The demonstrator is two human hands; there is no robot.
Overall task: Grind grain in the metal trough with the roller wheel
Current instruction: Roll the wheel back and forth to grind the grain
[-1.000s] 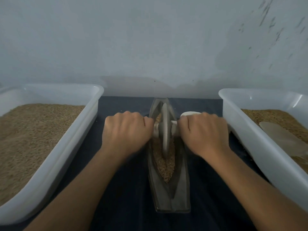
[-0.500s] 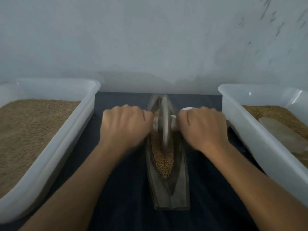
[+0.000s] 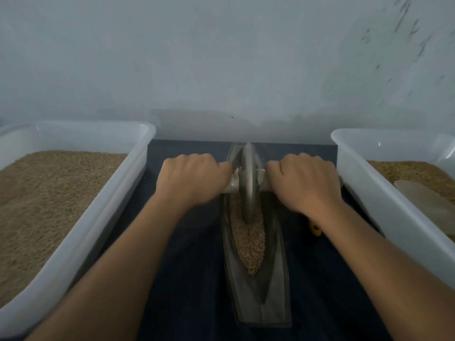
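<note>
Curled tight round the left end of the axle, the fingers of the left hand, knuckles up; likewise wrapped round the right end, those of the right hand. Between the two fists, upright on its edge, the roller wheel, set toward the far half of the metal trough, rim down in the grain. In the trough's groove, a narrow brown bed of that grain, tapering to a point toward the near end; bare metal beyond it. Under the trough, running lengthwise away from the body, a dark blue cloth. Just under the right wrist, on the cloth, a small yellow thing, mostly hidden, kind unclear. Left of the cloth, a white plastic tub filled with grain; right of it, a second white tub, also holding grain, with a pale flat scoop-like piece lying on top. Behind everything, a plain pale wall, scuffed with dark marks at upper right.
</note>
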